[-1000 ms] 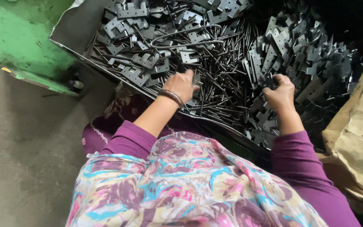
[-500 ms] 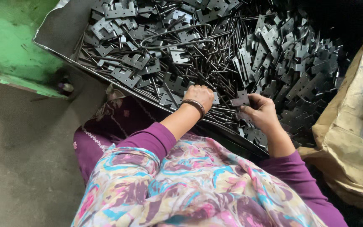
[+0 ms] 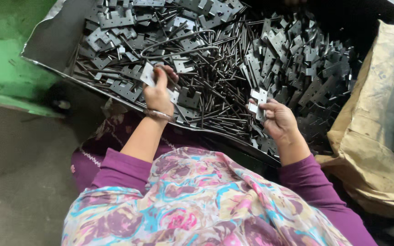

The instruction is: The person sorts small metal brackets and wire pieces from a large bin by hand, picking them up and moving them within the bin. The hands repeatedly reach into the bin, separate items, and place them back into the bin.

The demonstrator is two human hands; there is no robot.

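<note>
Lifted since a moment ago, left hand (image 3: 158, 93) pinching one stiff, light plate (image 3: 147, 74) by its edge above tray (image 3: 53, 43), right hand (image 3: 277, 119) clamped on another plate (image 3: 257, 101) beside loose pins (image 3: 215, 86), sharp-cornered, slippery.

2 hands (image 3: 159, 93) (image 3: 277, 119), 1 metal tray (image 3: 55, 36), 1 brown sack (image 3: 375, 150), 1 bangle (image 3: 158, 114), and stamped plates (image 3: 115, 20) and thin rods (image 3: 220, 86) too many to count.
</note>
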